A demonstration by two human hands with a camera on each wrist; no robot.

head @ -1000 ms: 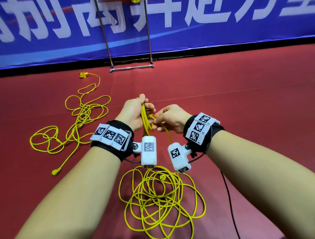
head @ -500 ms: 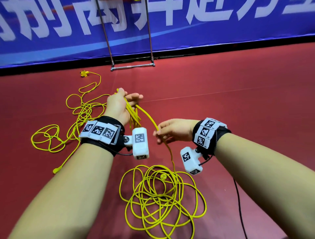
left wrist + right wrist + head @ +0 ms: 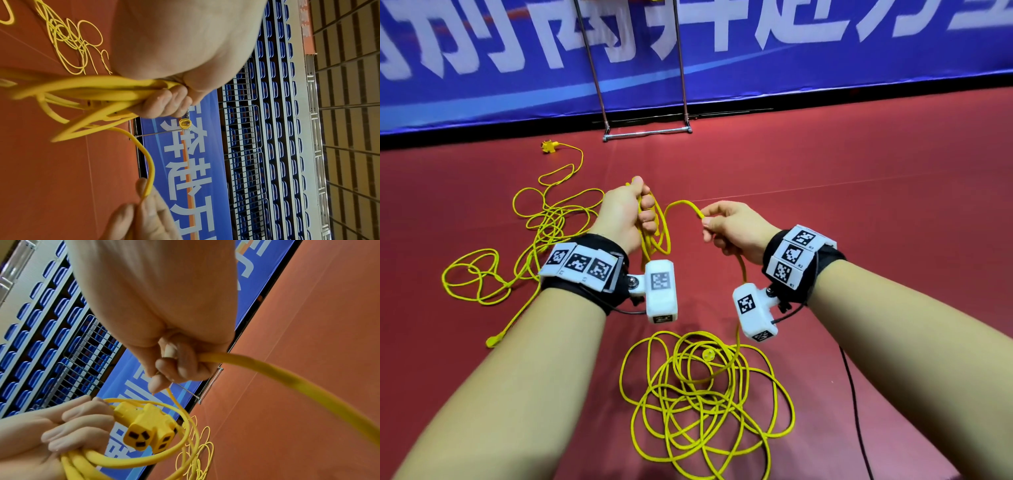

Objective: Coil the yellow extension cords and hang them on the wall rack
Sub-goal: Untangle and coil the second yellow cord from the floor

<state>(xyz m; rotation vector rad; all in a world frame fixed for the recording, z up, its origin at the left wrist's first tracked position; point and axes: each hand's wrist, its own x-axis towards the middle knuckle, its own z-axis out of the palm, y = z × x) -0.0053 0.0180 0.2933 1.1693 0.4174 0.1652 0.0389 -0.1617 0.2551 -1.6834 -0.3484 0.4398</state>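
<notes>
My left hand grips a bundle of yellow cord loops that hang below the fist. In the right wrist view the yellow socket end sticks out of that bundle beside the left hand's fingers. My right hand pinches one strand of the same cord, which arches over to the left hand. From the right hand the strand drops to a loose pile of cord on the red floor. A second yellow cord lies tangled on the floor at the left. The metal rack stands ahead against the blue banner.
A small yellow coil hangs on the rack in the left wrist view. The rack's base bar rests on the floor. A thin black cable runs along the floor under my right arm. Blue stadium seats rise behind the banner.
The hands drew apart, the left moving up and left with the loops. The right hand slid along the strand, then rose level with the left hand, lifting more cord off the pile.
</notes>
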